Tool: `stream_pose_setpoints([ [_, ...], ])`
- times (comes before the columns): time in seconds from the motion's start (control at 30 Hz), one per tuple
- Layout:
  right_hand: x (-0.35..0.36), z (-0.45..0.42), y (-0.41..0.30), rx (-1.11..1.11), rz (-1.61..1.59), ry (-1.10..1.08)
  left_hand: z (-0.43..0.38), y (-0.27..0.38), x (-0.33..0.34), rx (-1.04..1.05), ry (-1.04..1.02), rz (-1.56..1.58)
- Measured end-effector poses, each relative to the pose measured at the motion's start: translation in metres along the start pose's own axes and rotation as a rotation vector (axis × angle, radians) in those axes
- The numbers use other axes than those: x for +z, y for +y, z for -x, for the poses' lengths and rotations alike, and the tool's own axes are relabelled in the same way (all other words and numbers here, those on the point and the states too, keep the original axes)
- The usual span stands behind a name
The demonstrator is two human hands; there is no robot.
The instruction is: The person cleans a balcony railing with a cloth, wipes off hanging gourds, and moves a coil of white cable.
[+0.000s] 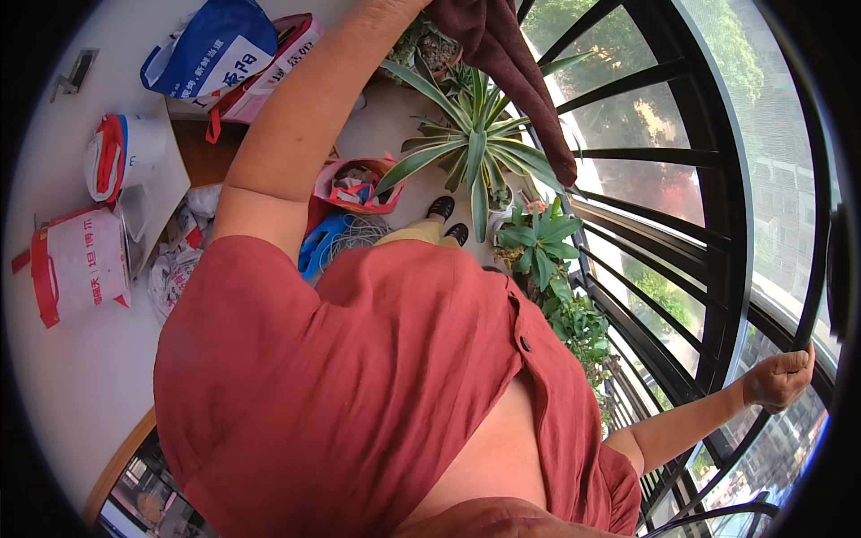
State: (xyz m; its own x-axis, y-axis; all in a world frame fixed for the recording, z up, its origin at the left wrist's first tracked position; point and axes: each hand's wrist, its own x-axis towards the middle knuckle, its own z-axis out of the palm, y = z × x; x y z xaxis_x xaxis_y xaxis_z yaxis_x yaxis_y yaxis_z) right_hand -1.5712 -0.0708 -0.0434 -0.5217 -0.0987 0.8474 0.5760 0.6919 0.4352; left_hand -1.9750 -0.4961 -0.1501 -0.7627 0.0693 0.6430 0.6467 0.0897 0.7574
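Observation:
My right hand [780,380] is closed around a long black bar [817,269] at the far right, by the window. My left arm reaches up past the top edge of the picture; only its wrist shows there and the hand is out of view. Beside that wrist a dark maroon cloth [521,74] hangs down in a narrow fold, its lower end near the window bars. What holds the cloth is hidden. Below it stands a spiky potted plant [476,134] with yellow-edged leaves.
Black window bars [720,269] curve along the right, with leafy plants [541,245] beside them. A red basket [360,208] of small items and a blue plastic object [323,242] stand on the floor. Bags, including a blue one [222,47] and a white-and-red one [84,262], are at left.

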Motion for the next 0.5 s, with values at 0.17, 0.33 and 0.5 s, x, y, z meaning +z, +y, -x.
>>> stream_pose_setpoints([
  [0.17,0.016,0.005,0.019,0.026,0.013,0.073,0.053,0.036,-0.090,-0.456,0.113,0.376],
  [0.33,0.014,0.008,0.031,0.063,-0.003,0.061,0.113,0.028,-0.115,-0.736,0.154,0.825],
  [0.5,-0.011,0.008,-0.051,-0.002,-0.304,0.207,0.134,0.047,-0.107,-0.762,0.131,1.058],
])
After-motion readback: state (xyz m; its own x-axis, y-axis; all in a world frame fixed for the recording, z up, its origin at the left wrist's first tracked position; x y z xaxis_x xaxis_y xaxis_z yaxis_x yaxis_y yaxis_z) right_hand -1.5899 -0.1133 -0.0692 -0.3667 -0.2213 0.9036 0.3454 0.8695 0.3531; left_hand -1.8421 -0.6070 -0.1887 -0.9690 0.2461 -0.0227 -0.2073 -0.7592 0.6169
